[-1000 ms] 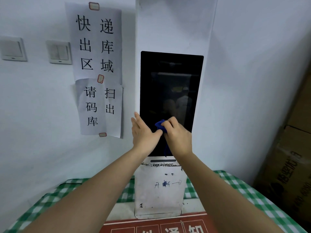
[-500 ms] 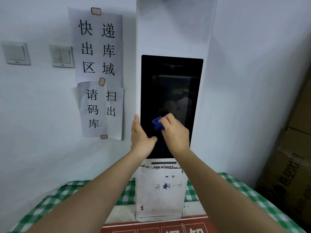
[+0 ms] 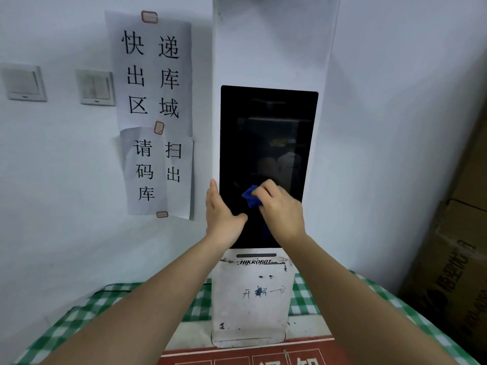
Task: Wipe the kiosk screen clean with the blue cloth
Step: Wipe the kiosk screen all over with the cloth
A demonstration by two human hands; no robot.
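A tall white kiosk (image 3: 268,48) stands against the wall with a dark, unlit screen (image 3: 266,133). My right hand (image 3: 282,209) presses a bunched blue cloth (image 3: 251,197) against the lower middle of the screen; a strip of cloth hangs below the hand. My left hand (image 3: 222,214) lies flat along the kiosk's left edge, fingers up on the side and thumb over the lower left of the screen, holding nothing.
Paper signs (image 3: 154,111) with Chinese characters and two light switches (image 3: 96,86) are on the wall to the left. The kiosk base stands on a green checked tablecloth (image 3: 105,304). Cardboard boxes (image 3: 453,259) are stacked at the right. A red sign (image 3: 237,356) lies in front.
My right hand has slid the blue cloth up the screen and a little to the right, away from my left hand. My left hand has stayed on the kiosk's left edge.
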